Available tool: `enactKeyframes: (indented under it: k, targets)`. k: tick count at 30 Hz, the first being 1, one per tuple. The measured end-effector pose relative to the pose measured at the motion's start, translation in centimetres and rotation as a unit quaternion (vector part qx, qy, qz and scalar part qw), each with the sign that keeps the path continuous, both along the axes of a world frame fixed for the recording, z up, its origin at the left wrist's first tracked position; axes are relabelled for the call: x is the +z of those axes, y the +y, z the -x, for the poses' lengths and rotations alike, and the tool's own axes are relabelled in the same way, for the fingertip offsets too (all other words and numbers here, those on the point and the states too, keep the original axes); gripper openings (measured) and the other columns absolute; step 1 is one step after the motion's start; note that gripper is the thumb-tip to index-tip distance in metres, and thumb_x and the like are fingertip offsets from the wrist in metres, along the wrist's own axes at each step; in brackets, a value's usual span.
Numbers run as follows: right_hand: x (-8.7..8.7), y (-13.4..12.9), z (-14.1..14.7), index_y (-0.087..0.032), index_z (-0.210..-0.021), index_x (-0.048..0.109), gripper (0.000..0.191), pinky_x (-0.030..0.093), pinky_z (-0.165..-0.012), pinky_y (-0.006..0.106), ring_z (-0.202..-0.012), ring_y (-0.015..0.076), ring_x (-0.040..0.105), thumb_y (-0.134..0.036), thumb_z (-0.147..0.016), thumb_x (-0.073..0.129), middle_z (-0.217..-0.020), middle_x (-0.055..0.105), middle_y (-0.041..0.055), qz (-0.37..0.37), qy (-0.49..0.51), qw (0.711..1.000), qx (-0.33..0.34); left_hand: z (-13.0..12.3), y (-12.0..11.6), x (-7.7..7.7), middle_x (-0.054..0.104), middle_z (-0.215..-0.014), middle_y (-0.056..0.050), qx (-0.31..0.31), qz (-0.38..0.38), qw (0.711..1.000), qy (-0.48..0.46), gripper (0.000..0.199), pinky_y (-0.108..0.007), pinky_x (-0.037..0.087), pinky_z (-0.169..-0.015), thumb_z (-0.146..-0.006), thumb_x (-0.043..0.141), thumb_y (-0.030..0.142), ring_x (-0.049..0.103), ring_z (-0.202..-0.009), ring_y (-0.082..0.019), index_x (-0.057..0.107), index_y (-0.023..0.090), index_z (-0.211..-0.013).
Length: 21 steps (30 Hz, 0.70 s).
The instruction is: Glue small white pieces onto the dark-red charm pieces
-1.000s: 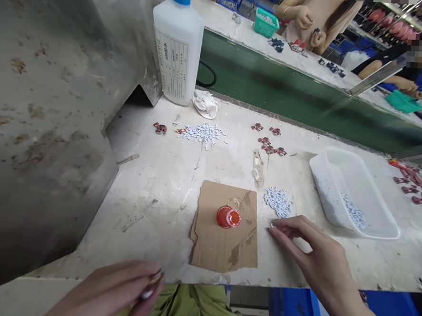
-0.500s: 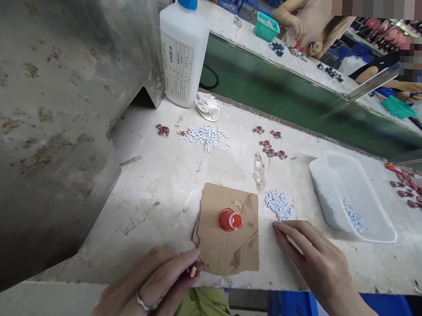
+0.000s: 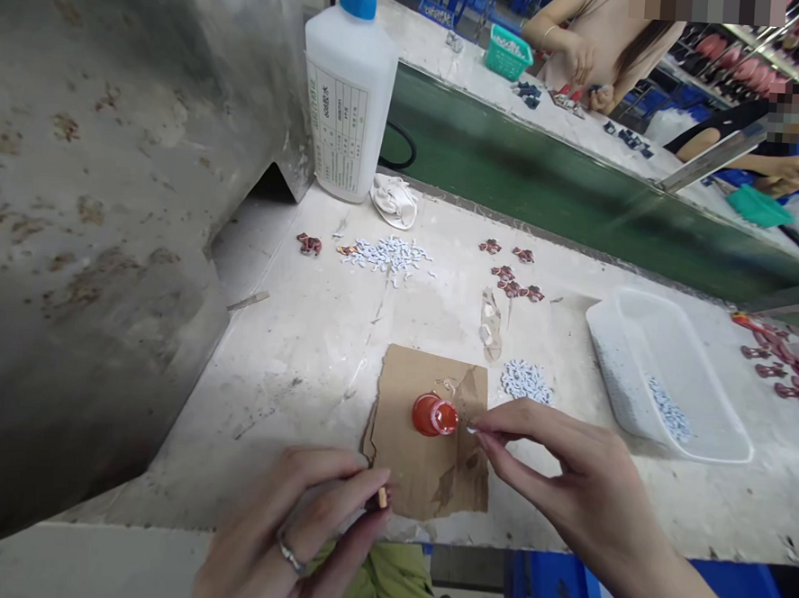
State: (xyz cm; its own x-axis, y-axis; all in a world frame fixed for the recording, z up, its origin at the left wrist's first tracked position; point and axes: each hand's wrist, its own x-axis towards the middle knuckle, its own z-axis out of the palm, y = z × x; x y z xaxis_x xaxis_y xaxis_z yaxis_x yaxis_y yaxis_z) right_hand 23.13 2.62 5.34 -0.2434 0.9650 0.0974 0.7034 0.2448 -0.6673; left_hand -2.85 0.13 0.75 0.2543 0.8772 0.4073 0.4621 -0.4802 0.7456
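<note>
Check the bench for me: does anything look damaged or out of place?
Two things stand out. The cardboard sheet has a ragged, torn left edge and dark stains, so it looks worn. The grey metal housing on the left is blotched with rust-brown marks.

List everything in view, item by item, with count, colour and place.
plastic bottle: one, white with blue cap, back of bench
crumpled fabric: one, white, beside bottle
cardboard scrap: one, brown, front of bench
small red pot: one, orange-red, on cardboard
plastic tray: one, translucent white, right side of bench
small pieces: many, white, heaps on bench and in tray
shaped pieces: many, dark red, mid-bench and right edge
conveyor belt: one, green, behind bench
basket: one, teal, far bench
co-workers: two, across belt
left hand: one, ringed, holding small tan piece
right hand: one, pinching small white piece beside pot
</note>
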Motion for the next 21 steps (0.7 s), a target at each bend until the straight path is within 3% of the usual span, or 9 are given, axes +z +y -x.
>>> enactKeyframes:
  k: [12,21]
  targets:
    - [-0.2,1.1,0.8,-0.021,-0.102,0.071,0.017,0.054,-0.074,0.021,-0.084,0.0109,0.069,-0.007,-0.098,0.064,-0.096,0.074,0.0007,-0.038,-0.015,0.998,0.045,-0.4,0.3,-0.2,0.071,-0.103,0.002,-0.028,-0.006,1.0,-0.001,0.03,-0.01,0.053,-0.091,-0.096,0.061,0.004,0.067,-0.095,-0.003,0.066,0.019,-0.121]
    - [-0.5,0.8,0.6,-0.021,-0.1,0.07,0.019,0.056,-0.075,0.021,-0.084,0.0102,0.069,-0.004,-0.096,0.065,-0.095,0.074,-0.0001,-0.049,-0.008,0.998,0.044,-1.1,0.3,-0.2,0.078,-0.101,0.009,0.011,-0.015,0.999,-0.027,0.025,-0.004,0.054,-0.093,-0.093,0.073,0.015,0.074,-0.087,-0.001,0.066,0.023,-0.116]
